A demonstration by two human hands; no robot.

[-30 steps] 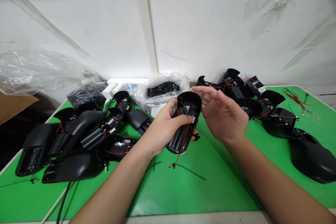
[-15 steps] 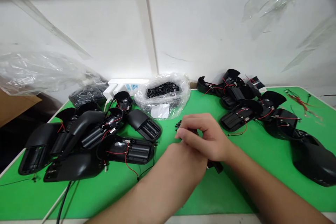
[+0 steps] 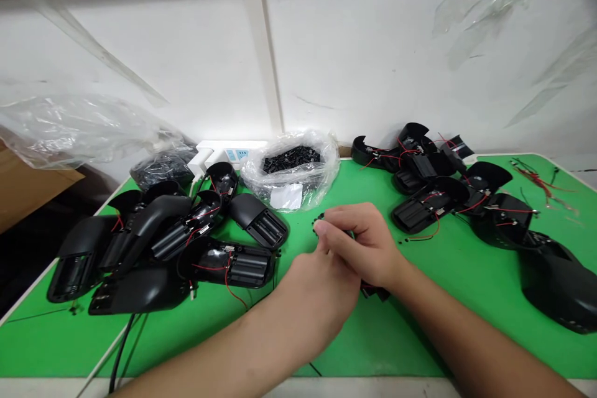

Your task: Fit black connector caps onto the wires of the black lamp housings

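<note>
Your right grip [image 3: 360, 244] narrowly pinched a small black plastic part [image 3: 319, 222].
It lay leftward at the fingertips, long axis hidden; your left grip [image 3: 310, 298] could not be told.

From here I can read no text anywhere; the white label [image 3: 286, 196] on the clear plastic bag [image 3: 254, 183] is too small to make out.

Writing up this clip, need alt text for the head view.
The left hand and right hand meet over a green table, right fingers pinching a small black part. Black plastic housings with red wires lie on both sides; a clear bag of black pieces sits behind.
</note>
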